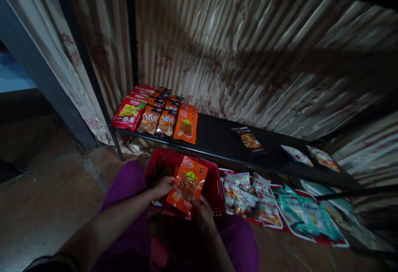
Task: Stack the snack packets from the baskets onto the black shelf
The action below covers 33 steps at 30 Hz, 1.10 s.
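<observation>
An orange snack packet [187,185] with a clear window showing brown sticks is held up over a red basket [214,180]. My left hand [164,186] pinches its left edge, and my right hand [203,214] grips its lower right edge. Both hands are closed on the packet. Beyond it, on the black shelf [214,133], a matching orange packet [186,125] lies beside brown-orange packets [166,122] and red packets [129,113] in rows. The basket's contents are dark and partly hidden by the packet and my left hand.
Farther right on the shelf lie a brown packet [249,140] and two white packets [297,155]. Below, on the floor, are a basket of white-and-red packets [269,207] and one of green packets [307,216]. A shelf post [132,35] rises at left before a striped curtain [199,40].
</observation>
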Each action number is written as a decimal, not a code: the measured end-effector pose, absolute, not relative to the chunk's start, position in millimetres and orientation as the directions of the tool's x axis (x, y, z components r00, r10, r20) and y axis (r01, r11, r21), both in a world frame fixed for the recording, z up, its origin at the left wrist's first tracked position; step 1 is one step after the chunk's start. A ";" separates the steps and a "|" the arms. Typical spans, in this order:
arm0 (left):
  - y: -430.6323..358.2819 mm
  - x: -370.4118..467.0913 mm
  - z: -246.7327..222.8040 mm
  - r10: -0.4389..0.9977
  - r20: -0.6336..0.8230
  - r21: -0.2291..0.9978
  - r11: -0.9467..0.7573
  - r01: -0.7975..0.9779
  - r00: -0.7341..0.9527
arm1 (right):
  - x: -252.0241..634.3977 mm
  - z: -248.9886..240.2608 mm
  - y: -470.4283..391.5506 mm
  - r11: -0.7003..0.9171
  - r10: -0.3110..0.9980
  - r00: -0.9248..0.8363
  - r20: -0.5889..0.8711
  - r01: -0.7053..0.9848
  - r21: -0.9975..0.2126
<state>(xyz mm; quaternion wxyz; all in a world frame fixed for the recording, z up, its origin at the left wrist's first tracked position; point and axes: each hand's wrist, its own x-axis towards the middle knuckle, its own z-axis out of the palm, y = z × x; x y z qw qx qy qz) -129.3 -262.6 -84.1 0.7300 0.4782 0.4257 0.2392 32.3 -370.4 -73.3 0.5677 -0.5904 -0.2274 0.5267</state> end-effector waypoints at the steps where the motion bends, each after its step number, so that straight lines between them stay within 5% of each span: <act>1: -263.7 -129.3 -81.6 0.765 -0.381 0.908 0.416 0.053 0.519 | 30.4 -68.5 -370.3 -0.259 0.860 0.338 -0.382 -0.355 -0.898; 9: -241.4 -121.7 -41.2 0.909 -0.087 0.996 0.075 0.046 0.408 | 27.3 -10.5 -339.7 -0.161 0.868 0.369 -0.333 -0.425 -0.891; 24: -148.8 -86.8 12.8 0.981 0.135 0.991 -0.135 -0.010 0.136 | 54.0 46.0 -202.5 -0.092 0.832 0.467 -0.298 -0.413 -0.906; 33: -124.9 -81.6 5.4 0.900 0.426 0.865 -0.434 0.252 0.088 | 59.2 38.6 -147.5 -0.115 0.844 0.465 -0.269 -0.332 -0.936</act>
